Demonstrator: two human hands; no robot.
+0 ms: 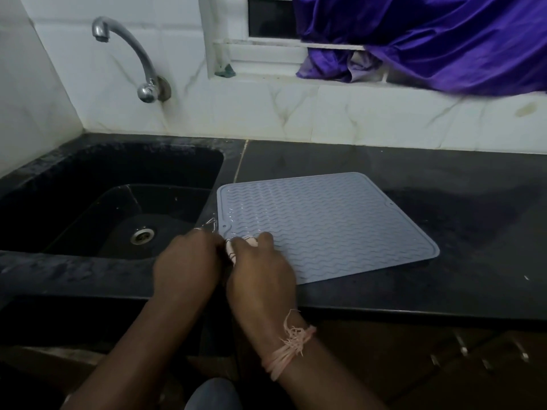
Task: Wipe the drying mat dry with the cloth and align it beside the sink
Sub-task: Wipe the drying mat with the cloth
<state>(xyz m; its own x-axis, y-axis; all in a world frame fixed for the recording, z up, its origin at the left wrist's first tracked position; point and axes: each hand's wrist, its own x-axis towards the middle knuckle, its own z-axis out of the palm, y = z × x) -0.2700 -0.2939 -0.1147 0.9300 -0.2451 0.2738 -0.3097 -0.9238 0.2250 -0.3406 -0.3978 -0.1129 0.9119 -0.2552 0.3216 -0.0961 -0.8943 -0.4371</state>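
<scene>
A pale grey-blue drying mat with a wavy ribbed surface lies on the black counter just right of the dark sink, turned slightly out of line with the sink edge. My left hand and my right hand meet at the mat's near left corner. A small pinkish cloth is bunched between them, mostly hidden under the fingers. Both hands are closed on it. A pink thread is tied round my right wrist.
A chrome tap arches over the sink from the tiled wall. The black counter runs right beyond the mat. A purple cloth hangs over the window ledge behind. The counter's front edge is close below my hands.
</scene>
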